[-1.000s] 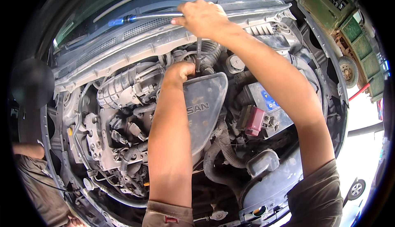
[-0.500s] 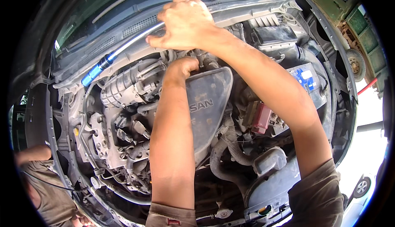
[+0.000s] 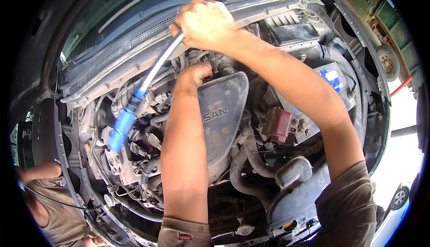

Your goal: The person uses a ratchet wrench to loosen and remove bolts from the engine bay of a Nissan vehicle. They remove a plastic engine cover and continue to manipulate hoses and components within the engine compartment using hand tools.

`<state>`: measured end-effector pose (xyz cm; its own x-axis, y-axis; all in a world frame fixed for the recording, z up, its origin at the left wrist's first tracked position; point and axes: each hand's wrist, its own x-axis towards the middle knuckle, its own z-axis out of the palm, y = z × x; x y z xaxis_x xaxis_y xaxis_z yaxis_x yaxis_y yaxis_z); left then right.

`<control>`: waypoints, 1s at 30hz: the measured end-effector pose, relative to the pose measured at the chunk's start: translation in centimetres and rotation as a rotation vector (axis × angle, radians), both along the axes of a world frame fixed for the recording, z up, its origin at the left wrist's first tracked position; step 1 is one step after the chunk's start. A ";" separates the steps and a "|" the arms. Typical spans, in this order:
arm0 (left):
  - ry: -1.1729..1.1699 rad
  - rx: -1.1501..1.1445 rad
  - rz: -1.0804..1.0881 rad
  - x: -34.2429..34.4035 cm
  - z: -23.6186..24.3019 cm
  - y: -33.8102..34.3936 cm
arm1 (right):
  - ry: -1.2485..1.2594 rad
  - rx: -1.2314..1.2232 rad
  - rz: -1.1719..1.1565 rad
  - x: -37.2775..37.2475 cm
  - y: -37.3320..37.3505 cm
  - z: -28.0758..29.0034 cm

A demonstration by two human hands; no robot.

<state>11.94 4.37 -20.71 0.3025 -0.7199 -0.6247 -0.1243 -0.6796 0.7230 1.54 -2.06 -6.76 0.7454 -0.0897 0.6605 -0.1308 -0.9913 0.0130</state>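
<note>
My right hand (image 3: 206, 25) is closed over the far end of a long wrench (image 3: 164, 61) near the base of the windscreen. Its silver shaft slants toward the near left, and its blue grip (image 3: 122, 128), smeared by motion, hangs free over the engine. The wrench's head is hidden in my fingers. Below it, my left hand (image 3: 196, 74) reaches in behind the dark plastic engine cover (image 3: 219, 117). Those fingers are curled around something hidden, close to an upright metal piece (image 3: 212, 59).
To the right sit the battery (image 3: 338, 83) and a red terminal cover (image 3: 281, 126). Ribbed hoses (image 3: 253, 153) run along the cover's near side. Another person's arm (image 3: 45, 171) is at the lower left, beside the bay's edge. A black filter box (image 3: 293, 36) stands far right.
The blue grip has swung toward me and slightly right, so the shaft slants more steeply. My right hand has closed, its thumb tucked in. My left hand stays in about the same place.
</note>
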 end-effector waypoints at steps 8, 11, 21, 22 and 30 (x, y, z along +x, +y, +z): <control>-0.208 -0.042 0.004 1.6 -2.5 -0.2 | 0.273 0.063 0.000 0.4 0.2 1.8; -0.242 -0.043 0.017 0.8 -1.4 0.0 | -0.050 0.025 0.500 -0.7 -3.6 -0.1; -0.086 -0.156 0.179 5.1 -3.2 3.1 | 0.125 0.084 0.009 -2.0 -1.3 1.4; -0.064 0.022 0.134 3.1 -3.2 0.7 | 0.273 0.100 -0.137 -2.7 -0.9 1.6; -0.087 0.041 0.128 1.6 0.0 1.7 | 0.099 0.100 0.066 -1.8 -3.4 1.6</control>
